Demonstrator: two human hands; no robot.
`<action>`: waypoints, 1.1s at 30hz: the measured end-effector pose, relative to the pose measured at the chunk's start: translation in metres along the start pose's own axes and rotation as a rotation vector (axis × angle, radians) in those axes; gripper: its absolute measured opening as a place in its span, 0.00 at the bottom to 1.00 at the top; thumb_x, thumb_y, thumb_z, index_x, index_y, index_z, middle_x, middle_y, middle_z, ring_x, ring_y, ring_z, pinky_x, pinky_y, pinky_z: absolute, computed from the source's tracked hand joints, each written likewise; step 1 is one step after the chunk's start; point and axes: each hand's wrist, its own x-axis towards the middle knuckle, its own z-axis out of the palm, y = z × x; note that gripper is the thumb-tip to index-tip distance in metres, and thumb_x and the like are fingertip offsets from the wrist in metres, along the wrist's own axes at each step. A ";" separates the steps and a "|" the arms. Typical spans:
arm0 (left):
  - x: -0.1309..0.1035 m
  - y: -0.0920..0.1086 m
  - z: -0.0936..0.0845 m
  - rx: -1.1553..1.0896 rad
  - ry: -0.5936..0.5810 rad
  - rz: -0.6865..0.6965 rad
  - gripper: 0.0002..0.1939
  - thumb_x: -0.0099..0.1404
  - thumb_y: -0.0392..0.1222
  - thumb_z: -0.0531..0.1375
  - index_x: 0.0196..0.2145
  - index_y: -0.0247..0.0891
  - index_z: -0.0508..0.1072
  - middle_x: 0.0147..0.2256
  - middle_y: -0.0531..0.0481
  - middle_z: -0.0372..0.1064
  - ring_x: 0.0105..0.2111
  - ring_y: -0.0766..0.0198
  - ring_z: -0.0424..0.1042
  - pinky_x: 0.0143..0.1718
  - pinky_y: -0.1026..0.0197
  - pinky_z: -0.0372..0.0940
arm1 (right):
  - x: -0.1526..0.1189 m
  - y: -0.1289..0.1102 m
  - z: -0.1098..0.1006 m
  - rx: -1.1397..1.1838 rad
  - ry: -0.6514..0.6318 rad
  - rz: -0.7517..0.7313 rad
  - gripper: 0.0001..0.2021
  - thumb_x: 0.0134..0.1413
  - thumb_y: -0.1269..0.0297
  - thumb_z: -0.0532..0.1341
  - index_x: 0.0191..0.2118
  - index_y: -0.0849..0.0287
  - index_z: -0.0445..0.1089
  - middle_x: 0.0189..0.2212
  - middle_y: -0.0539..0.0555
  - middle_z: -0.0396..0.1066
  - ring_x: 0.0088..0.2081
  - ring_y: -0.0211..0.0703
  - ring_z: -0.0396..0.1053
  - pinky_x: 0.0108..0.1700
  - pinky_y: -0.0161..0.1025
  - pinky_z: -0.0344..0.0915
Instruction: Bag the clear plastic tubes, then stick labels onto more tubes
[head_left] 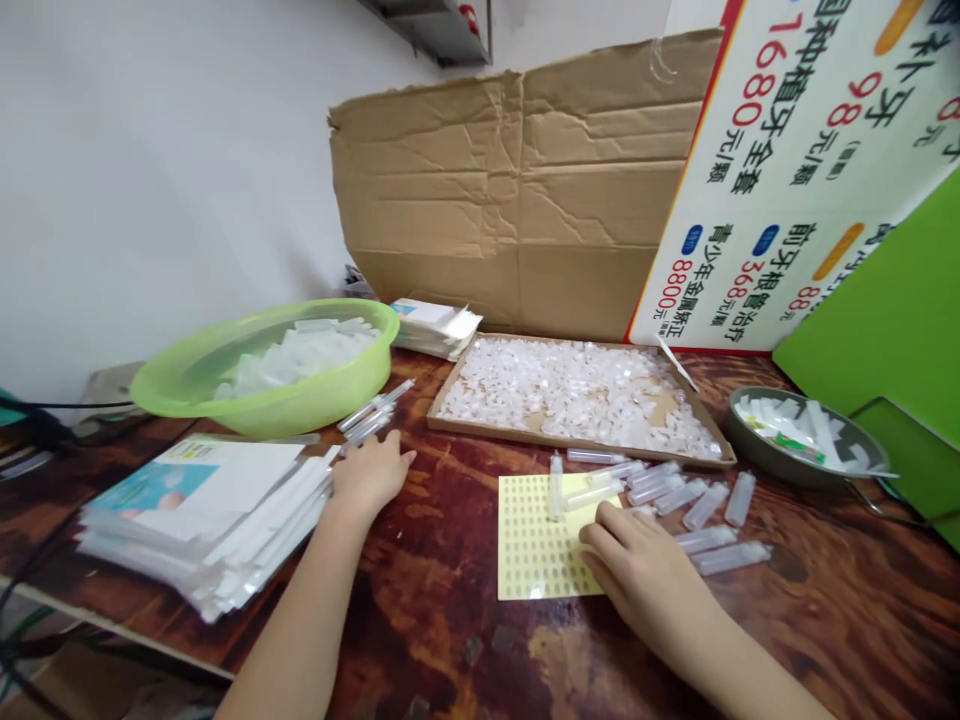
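Observation:
My left hand (369,472) lies beside a small bundle of clear plastic tubes (369,418), its fingers reaching toward them and its thumb apart. Its wrist is close to a stack of white and blue printed cards (217,500). On the yellow sticker sheet (525,540), printed with rows of small dark marks, rests my right hand (630,560). Its fingers are curled together at the sheet's right part, and whatever is under the fingertips is hidden. Two capped tubes (556,488) lie on the sheet's upper edge. Several more frosted tubes (705,506) are scattered right of it.
A shallow cardboard tray (525,438) full of small clear plastic pieces sits behind. At left stands a green basin (315,405) of plastic tubes or sleeves; at right, a grey bowl (757,455) holds white pieces. Another card stack (439,325) and a cardboard sheet (517,190) are at the back.

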 end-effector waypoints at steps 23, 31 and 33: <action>-0.031 0.042 0.012 -0.035 0.011 0.264 0.23 0.68 0.43 0.42 0.58 0.36 0.60 0.59 0.32 0.53 0.57 0.39 0.54 0.48 0.36 0.57 | -0.001 0.018 0.001 0.755 -0.320 0.199 0.10 0.50 0.77 0.57 0.37 0.56 0.65 0.34 0.50 0.65 0.34 0.39 0.65 0.37 0.35 0.61; -0.053 -0.006 -0.011 -0.047 0.016 0.212 0.18 0.68 0.38 0.39 0.46 0.37 0.65 0.37 0.41 0.71 0.36 0.50 0.73 0.35 0.52 0.64 | 0.003 0.016 0.004 0.740 -0.313 0.161 0.08 0.52 0.77 0.55 0.36 0.56 0.63 0.34 0.50 0.65 0.34 0.39 0.65 0.36 0.34 0.61; -0.056 -0.024 -0.001 -0.020 -0.038 0.264 0.22 0.63 0.30 0.40 0.51 0.40 0.62 0.41 0.42 0.70 0.37 0.53 0.73 0.36 0.54 0.63 | 0.003 0.015 0.002 0.730 -0.303 0.145 0.08 0.52 0.77 0.54 0.35 0.56 0.63 0.33 0.50 0.65 0.33 0.38 0.64 0.36 0.34 0.60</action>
